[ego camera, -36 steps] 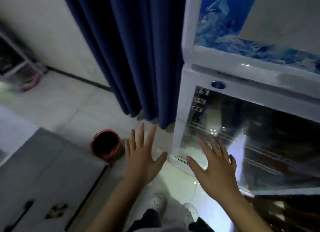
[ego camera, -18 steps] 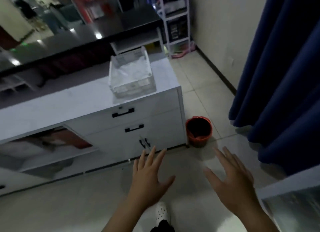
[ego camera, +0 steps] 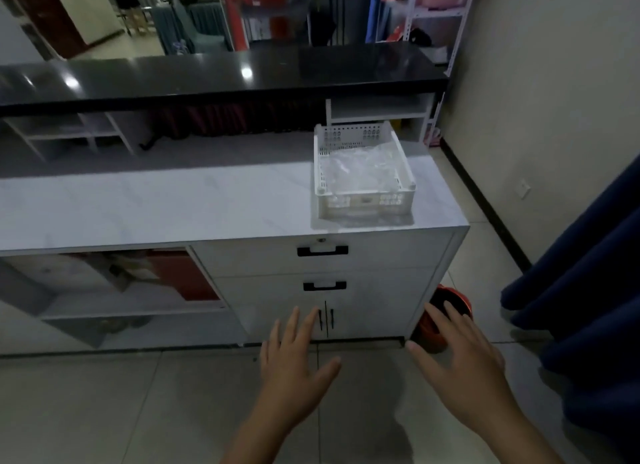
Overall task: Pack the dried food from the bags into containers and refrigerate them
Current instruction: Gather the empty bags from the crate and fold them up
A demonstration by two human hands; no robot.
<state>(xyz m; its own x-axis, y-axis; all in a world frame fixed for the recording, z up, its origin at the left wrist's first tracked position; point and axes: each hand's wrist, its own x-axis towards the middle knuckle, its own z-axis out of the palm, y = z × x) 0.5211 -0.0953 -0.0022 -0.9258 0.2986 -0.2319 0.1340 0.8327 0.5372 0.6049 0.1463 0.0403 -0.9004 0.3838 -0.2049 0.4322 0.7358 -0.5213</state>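
Since 0.5 s ago, view has been swung toward the counter (ego camera: 173,200). Both hands, left (ego camera: 294,370) and right (ego camera: 464,370), are held spread and empty. At 1 o'clock the basket (ego camera: 363,200) holds crinkly bags (ego camera: 360,167): likely light, slippery, best pinched by the tops.

A white desk (ego camera: 173,203) with a pale marble-look top stands on a tiled floor (ego camera: 104,411), two black-handled drawers (ego camera: 322,250) set in its front. Beside its right end sits an orange bucket (ego camera: 453,299), with a dark blue curtain (ego camera: 588,307) farther right. Behind the desk runs a glossy black counter (ego camera: 207,79).
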